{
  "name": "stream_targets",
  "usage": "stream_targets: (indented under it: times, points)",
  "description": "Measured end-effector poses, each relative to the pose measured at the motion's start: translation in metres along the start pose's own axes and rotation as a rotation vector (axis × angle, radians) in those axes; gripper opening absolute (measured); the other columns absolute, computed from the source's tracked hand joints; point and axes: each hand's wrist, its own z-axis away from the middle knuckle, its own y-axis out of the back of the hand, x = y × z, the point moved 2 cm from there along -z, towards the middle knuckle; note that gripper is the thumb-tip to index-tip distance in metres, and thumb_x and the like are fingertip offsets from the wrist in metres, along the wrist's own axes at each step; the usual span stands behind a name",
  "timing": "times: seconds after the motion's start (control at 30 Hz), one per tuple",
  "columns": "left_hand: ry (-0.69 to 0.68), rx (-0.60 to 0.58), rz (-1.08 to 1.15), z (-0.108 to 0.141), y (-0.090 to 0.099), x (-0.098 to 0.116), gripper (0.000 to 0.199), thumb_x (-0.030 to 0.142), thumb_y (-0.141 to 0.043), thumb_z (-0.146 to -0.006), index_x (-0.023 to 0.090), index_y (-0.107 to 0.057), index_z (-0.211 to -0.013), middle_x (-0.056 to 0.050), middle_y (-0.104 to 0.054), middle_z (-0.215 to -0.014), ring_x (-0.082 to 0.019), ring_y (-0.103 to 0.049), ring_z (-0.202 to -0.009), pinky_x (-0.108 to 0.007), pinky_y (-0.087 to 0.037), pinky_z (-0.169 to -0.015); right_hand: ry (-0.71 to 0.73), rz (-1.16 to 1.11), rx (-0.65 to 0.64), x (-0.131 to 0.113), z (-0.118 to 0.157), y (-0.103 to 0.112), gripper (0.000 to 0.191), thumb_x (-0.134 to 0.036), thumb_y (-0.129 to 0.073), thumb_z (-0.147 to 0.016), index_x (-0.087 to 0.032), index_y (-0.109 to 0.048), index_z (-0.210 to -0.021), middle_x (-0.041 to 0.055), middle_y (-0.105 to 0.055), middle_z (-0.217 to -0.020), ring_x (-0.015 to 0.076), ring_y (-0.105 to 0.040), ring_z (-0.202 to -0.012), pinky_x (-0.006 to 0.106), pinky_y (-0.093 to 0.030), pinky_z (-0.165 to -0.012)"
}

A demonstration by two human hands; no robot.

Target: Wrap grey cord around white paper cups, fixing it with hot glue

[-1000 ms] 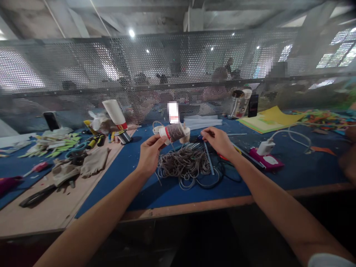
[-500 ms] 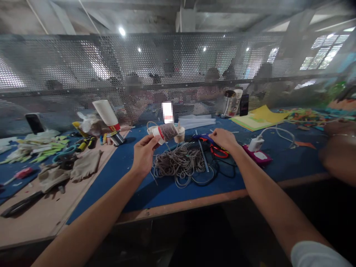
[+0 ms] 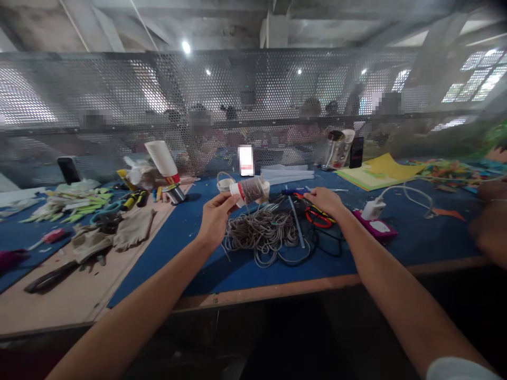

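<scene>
My left hand [image 3: 217, 217] pinches the rim end of a white paper cup [image 3: 250, 190] whose side is wound with grey cord and a red band. The cup is tipped on its side above a loose heap of grey cord [image 3: 261, 232], with a strand hanging toward it. Fingers curled, my right hand [image 3: 327, 201] is closed at the near end of a blue glue gun [image 3: 295, 191]; the exact grip is partly hidden. Red-handled scissors [image 3: 319, 219] lie just below that hand. A clear glue stick [image 3: 297, 224] rests across the cord. Behind the held cup stands a small handled basket [image 3: 226, 183].
Stacked paper cups [image 3: 161, 158] lean at the left, near gloves [image 3: 134, 229] and pliers [image 3: 51, 277]. A lit phone [image 3: 246, 160] stands at the back. To the right are a charger on a purple block [image 3: 378, 224], yellow paper [image 3: 386, 168] and another person's arm [image 3: 491, 227].
The view has swung slightly left, so things sit farther right. The glue gun has shifted and turned a little at my right hand. My left hand keeps hold of the cord-wrapped cup.
</scene>
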Motion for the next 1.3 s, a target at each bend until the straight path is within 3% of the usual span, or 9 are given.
stream_targets:
  times: [0.1,0.23,0.37,0.5,0.77,0.87,1.03,1.2,1.3]
  points:
    - [0.011,0.0,0.0,-0.001,0.001,-0.001,0.018,0.028,-0.084,-0.069,0.017,-0.077,-0.082,-0.002,-0.074,-0.083,-0.012,-0.064,-0.075,-0.025,-0.051,-0.075,-0.009,-0.108,0.077,-0.001,-0.001,0.009,0.043,-0.048,-0.044,-0.093,-0.015,-0.071,-0.087,0.016,-0.074,-0.09,0.029,-0.069,-0.098,0.034,-0.049,-0.083]
    - [0.017,-0.001,-0.008,-0.001,0.002,-0.002,0.02,0.03,-0.083,-0.069,0.017,-0.077,-0.084,-0.004,-0.074,-0.085,-0.013,-0.065,-0.077,-0.027,-0.052,-0.077,0.074,-0.42,0.134,-0.018,0.007,0.015,0.046,-0.048,-0.031,-0.099,-0.017,-0.064,-0.096,0.0085,-0.073,-0.088,0.0159,-0.07,-0.076,0.025,-0.052,-0.07]
    - [0.016,-0.006,-0.039,0.0,0.002,-0.003,0.02,0.031,-0.082,-0.07,0.017,-0.077,-0.085,-0.005,-0.074,-0.088,-0.014,-0.065,-0.078,-0.028,-0.052,-0.077,0.236,-1.197,0.13,-0.044,0.027,0.016,0.042,-0.059,-0.065,-0.079,-0.02,-0.059,-0.095,0.0023,-0.07,-0.089,0.0108,-0.065,-0.069,0.022,-0.054,-0.065]
    - [0.0,-0.01,-0.103,0.0,0.003,-0.004,0.024,0.034,-0.082,-0.071,0.017,-0.078,-0.087,-0.006,-0.075,-0.088,-0.016,-0.066,-0.078,-0.029,-0.052,-0.077,0.299,-1.386,0.049,-0.064,0.046,0.016,0.045,-0.044,-0.079,-0.07,-0.022,-0.056,-0.101,-0.0006,-0.067,-0.093,0.0115,-0.066,-0.074,0.024,-0.056,-0.069]
    - [-0.018,-0.037,-0.155,0.004,0.001,-0.004,0.024,0.032,-0.081,-0.073,0.017,-0.079,-0.092,-0.006,-0.075,-0.091,-0.016,-0.065,-0.08,-0.028,-0.051,-0.077,0.431,-1.233,0.014,-0.078,0.06,0.013,0.028,-0.043,-0.069,-0.082,-0.017,-0.064,-0.092,-0.0051,-0.053,-0.063,0.0085,-0.048,-0.056,0.023,-0.042,-0.055]
    - [-0.012,-0.05,-0.155,0.005,0.0,-0.004,0.028,0.031,-0.081,-0.072,0.016,-0.079,-0.095,-0.007,-0.075,-0.092,-0.016,-0.066,-0.081,-0.029,-0.051,-0.078,0.411,-1.083,0.059,-0.08,0.063,0.012,0.033,-0.046,-0.068,-0.081,-0.017,-0.068,-0.099,-0.0041,-0.055,-0.062,0.0111,-0.051,-0.057,0.026,-0.043,-0.058]
    - [-0.051,-0.052,-0.215,0.006,-0.002,-0.002,0.028,0.032,-0.08,-0.072,0.016,-0.078,-0.095,-0.006,-0.075,-0.09,-0.017,-0.065,-0.08,-0.03,-0.051,-0.079,0.341,-0.807,0.186,-0.081,0.07,0.013,0.035,-0.05,-0.066,-0.081,-0.018,-0.074,-0.092,-0.0016,-0.061,-0.056,0.0157,-0.058,-0.056,0.029,-0.046,-0.06]
    - [-0.103,-0.046,-0.275,0.007,-0.001,0.001,0.026,0.032,-0.079,-0.073,0.017,-0.078,-0.093,-0.005,-0.075,-0.089,-0.018,-0.065,-0.08,-0.03,-0.051,-0.08,0.423,-0.693,0.167,-0.087,0.079,0.009,0.031,-0.046,-0.059,-0.087,-0.019,-0.073,-0.093,-0.0016,-0.061,-0.051,0.0177,-0.062,-0.053,0.032,-0.051,-0.063]
    - [-0.116,-0.039,-0.302,0.007,0.0,0.001,0.026,0.032,-0.081,-0.071,0.016,-0.078,-0.091,-0.005,-0.075,-0.086,-0.018,-0.065,-0.079,-0.03,-0.051,-0.079,0.467,-0.613,0.202,-0.092,0.084,0.008,0.031,-0.043,-0.058,-0.087,-0.02,-0.073,-0.101,0.0019,-0.069,-0.065,0.0215,-0.068,-0.066,0.035,-0.054,-0.07]
